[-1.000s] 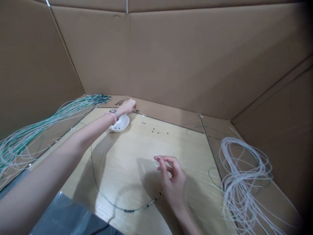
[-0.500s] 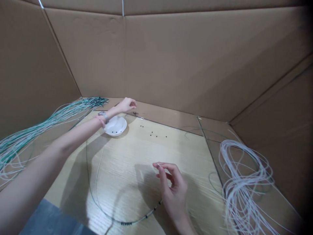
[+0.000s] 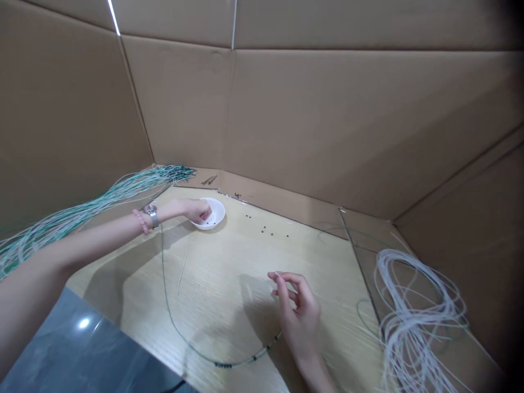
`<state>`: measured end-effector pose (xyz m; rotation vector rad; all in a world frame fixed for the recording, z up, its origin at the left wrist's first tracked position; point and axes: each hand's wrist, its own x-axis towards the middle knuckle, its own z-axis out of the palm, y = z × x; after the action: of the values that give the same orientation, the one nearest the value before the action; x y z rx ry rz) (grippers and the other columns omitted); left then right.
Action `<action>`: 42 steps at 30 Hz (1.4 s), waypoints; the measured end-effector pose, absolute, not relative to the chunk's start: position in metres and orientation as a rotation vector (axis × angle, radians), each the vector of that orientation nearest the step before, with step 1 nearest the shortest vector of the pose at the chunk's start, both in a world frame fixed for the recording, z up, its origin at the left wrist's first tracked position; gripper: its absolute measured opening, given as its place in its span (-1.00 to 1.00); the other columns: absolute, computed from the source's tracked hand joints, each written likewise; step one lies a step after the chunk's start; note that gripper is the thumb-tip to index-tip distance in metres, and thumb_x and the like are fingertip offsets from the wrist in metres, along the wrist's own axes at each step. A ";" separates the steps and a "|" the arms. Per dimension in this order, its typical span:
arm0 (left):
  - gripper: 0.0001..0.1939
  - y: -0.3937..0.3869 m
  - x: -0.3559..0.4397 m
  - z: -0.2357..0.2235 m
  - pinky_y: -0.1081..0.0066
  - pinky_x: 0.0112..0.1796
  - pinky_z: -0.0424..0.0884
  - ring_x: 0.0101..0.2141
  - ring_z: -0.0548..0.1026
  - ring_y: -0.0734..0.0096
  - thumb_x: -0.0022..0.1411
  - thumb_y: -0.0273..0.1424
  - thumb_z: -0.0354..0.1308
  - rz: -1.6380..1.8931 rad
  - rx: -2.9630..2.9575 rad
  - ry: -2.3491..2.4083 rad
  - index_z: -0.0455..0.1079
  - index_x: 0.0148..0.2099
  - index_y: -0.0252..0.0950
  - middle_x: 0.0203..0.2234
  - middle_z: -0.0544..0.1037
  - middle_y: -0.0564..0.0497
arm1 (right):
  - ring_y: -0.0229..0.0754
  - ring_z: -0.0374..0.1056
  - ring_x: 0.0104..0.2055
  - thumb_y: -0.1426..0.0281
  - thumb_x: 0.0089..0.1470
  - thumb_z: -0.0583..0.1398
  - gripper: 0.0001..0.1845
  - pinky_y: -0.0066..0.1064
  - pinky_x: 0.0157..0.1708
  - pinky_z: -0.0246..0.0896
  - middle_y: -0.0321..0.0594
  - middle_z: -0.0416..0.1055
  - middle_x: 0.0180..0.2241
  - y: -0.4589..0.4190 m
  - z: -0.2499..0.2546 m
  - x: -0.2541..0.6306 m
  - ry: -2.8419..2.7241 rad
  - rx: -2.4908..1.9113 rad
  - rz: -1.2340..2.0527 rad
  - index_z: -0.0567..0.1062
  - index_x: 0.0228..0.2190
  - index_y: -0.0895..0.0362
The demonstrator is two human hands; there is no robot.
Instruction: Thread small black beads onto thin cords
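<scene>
My left hand (image 3: 200,211), with a watch and a pink bracelet at the wrist, reaches into a white bowl (image 3: 219,215). Its fingers are bent together beside small black beads (image 3: 210,224) in the bowl; whatever they pinch is hidden. At the right front, my right hand (image 3: 301,311) pinches the pale tip of a cord between thumb and forefinger. From that hand a thin green and white cord (image 3: 180,332) curves left across the table, with several black beads (image 3: 223,365) threaded on its low stretch.
Several loose black beads (image 3: 265,227) lie on the wooden table (image 3: 229,284) right of the bowl. Green and white cords (image 3: 123,194) are bundled at the left; a coil of white cord (image 3: 409,311) lies at the right. Cardboard walls (image 3: 307,125) enclose the back and sides.
My left hand has come back from beyond the bowl, near the small beads on the cardboard, and dipped into the bowl. My right hand keeps its pinch. The view has shifted slightly.
</scene>
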<state>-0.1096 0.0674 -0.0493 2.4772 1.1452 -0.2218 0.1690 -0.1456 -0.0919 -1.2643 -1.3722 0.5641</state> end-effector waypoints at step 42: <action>-0.88 -0.123 -0.021 0.003 0.75 -0.46 0.33 -0.50 0.44 0.71 -0.03 -0.53 0.35 0.746 0.717 0.224 0.49 -0.38 -0.34 -0.50 0.51 0.07 | -0.23 0.46 -0.26 0.38 0.14 0.12 -0.91 -0.45 -0.38 0.40 -0.24 0.46 -0.37 -0.152 -0.084 0.162 -1.367 -1.189 0.542 0.41 -0.37 0.11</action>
<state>-0.0214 -0.1226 0.0026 0.7165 0.2242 0.7458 0.1621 -0.1518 -0.0835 -1.1886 -1.3669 0.5418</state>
